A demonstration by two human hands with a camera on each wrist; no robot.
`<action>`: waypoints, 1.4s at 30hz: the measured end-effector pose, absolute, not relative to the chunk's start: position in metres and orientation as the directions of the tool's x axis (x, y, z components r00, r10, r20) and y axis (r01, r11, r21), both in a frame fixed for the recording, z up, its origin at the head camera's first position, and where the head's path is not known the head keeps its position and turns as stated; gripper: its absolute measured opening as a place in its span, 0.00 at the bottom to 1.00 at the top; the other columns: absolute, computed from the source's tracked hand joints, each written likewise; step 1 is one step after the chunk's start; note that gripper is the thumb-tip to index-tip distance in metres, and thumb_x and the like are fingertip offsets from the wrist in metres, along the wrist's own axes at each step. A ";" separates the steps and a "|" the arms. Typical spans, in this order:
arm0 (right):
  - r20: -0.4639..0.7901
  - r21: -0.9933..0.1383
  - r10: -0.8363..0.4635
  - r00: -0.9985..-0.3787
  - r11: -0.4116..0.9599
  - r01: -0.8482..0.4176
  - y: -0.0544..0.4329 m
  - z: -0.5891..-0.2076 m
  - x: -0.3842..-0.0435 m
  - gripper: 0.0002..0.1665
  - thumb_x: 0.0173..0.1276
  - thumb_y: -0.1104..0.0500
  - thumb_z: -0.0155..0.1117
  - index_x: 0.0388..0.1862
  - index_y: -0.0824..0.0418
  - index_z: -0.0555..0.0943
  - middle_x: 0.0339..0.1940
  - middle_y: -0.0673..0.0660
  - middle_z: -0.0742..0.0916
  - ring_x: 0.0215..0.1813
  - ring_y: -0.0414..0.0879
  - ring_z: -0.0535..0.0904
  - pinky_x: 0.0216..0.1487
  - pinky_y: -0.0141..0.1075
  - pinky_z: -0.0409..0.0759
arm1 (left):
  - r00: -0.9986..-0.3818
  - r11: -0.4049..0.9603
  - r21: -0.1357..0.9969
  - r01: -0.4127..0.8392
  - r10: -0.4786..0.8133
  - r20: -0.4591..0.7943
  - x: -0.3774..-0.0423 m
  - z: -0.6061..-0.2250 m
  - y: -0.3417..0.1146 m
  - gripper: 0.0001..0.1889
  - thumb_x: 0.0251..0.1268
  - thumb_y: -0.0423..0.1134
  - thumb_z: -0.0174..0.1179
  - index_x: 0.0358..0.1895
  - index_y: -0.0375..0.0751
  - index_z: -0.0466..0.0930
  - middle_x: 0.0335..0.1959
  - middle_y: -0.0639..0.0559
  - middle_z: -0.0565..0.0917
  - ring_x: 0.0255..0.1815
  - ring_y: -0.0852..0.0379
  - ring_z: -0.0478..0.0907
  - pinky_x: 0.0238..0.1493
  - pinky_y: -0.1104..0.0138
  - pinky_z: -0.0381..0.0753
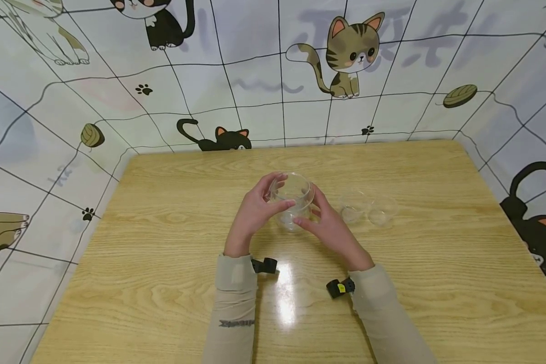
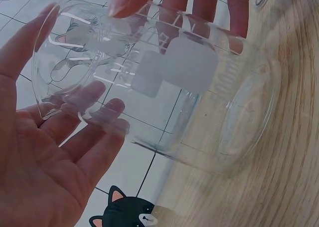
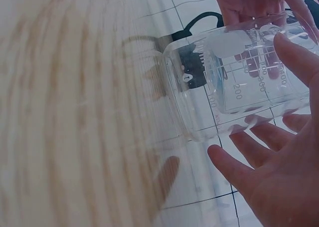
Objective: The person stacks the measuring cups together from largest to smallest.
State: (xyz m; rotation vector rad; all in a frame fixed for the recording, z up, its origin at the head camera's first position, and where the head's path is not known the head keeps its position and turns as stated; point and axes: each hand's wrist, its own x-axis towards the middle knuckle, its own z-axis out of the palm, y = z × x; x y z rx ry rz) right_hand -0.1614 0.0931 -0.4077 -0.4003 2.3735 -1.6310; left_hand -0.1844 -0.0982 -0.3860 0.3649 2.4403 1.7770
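Observation:
Two clear glass beakers stand one within the other between the hands. The inner beaker (image 1: 294, 188) rises above the rim of the outer beaker (image 1: 290, 222), and its base shows partway down inside in both wrist views. White volume marks and pale blank patches (image 2: 189, 65) are on the glass. With fingers and thumb round the upper part, the left hand (image 1: 257, 206) holds the inner beaker from the left. The right hand (image 1: 326, 226) grips the outer beaker from the right, its thumb in front and its fingers (image 3: 269, 137) along the far side.
Two smaller clear glass beakers, a left one (image 1: 352, 206) and a right one (image 1: 381, 211), stand close together on the wooden table (image 1: 164, 242), to the right of the hands. White sheets with cat drawings (image 1: 355, 55) rise behind the table and at both sides.

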 end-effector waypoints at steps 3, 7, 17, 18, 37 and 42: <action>-0.037 -0.935 -0.349 -0.936 0.344 -0.091 0.093 -0.408 -0.161 0.48 0.60 0.52 0.62 0.71 0.46 0.43 0.70 0.58 0.58 0.63 0.61 0.60 0.56 0.54 0.65 | -0.968 0.289 0.950 0.122 0.248 0.049 -0.185 -0.386 -0.098 0.35 0.48 0.48 0.66 0.62 0.49 0.63 0.59 0.57 0.70 0.61 0.58 0.64 0.61 0.59 0.59; -0.037 -0.935 -0.349 -0.936 0.343 -0.090 0.093 -0.408 -0.161 0.48 0.60 0.51 0.62 0.71 0.45 0.43 0.69 0.58 0.58 0.63 0.62 0.61 0.55 0.54 0.66 | -0.969 0.289 0.952 0.103 0.245 0.030 -0.182 -0.381 -0.097 0.35 0.49 0.47 0.66 0.62 0.49 0.64 0.59 0.56 0.70 0.61 0.57 0.63 0.62 0.59 0.58; -0.030 -0.932 -0.356 -0.934 0.347 -0.102 0.094 -0.409 -0.163 0.49 0.60 0.50 0.61 0.71 0.44 0.42 0.70 0.57 0.57 0.63 0.61 0.61 0.55 0.53 0.66 | -0.968 0.307 0.945 0.109 0.248 0.031 -0.183 -0.380 -0.097 0.34 0.50 0.48 0.65 0.63 0.50 0.63 0.59 0.57 0.70 0.61 0.59 0.63 0.61 0.60 0.58; -0.030 -0.933 -0.356 -0.934 0.346 -0.102 0.094 -0.409 -0.163 0.49 0.60 0.50 0.61 0.71 0.45 0.42 0.70 0.57 0.57 0.63 0.61 0.61 0.56 0.53 0.66 | -0.968 0.309 0.945 0.110 0.248 0.032 -0.183 -0.380 -0.097 0.35 0.50 0.48 0.65 0.63 0.50 0.63 0.59 0.57 0.69 0.61 0.58 0.63 0.62 0.60 0.58; -0.041 -0.942 -0.363 -0.931 0.324 -0.086 0.094 -0.410 -0.164 0.49 0.60 0.51 0.61 0.70 0.41 0.42 0.70 0.51 0.57 0.64 0.59 0.59 0.56 0.52 0.65 | -0.962 0.372 0.920 0.127 0.272 0.022 -0.183 -0.376 -0.099 0.35 0.51 0.49 0.64 0.64 0.51 0.62 0.61 0.55 0.68 0.62 0.57 0.62 0.61 0.59 0.59; -0.021 -0.942 -0.371 -0.928 0.318 -0.106 0.094 -0.411 -0.165 0.48 0.60 0.52 0.61 0.71 0.45 0.42 0.70 0.54 0.57 0.64 0.58 0.59 0.58 0.51 0.63 | -0.963 0.406 0.906 0.115 0.268 0.003 -0.190 -0.389 -0.101 0.36 0.47 0.56 0.64 0.63 0.60 0.62 0.60 0.60 0.68 0.60 0.58 0.63 0.59 0.57 0.62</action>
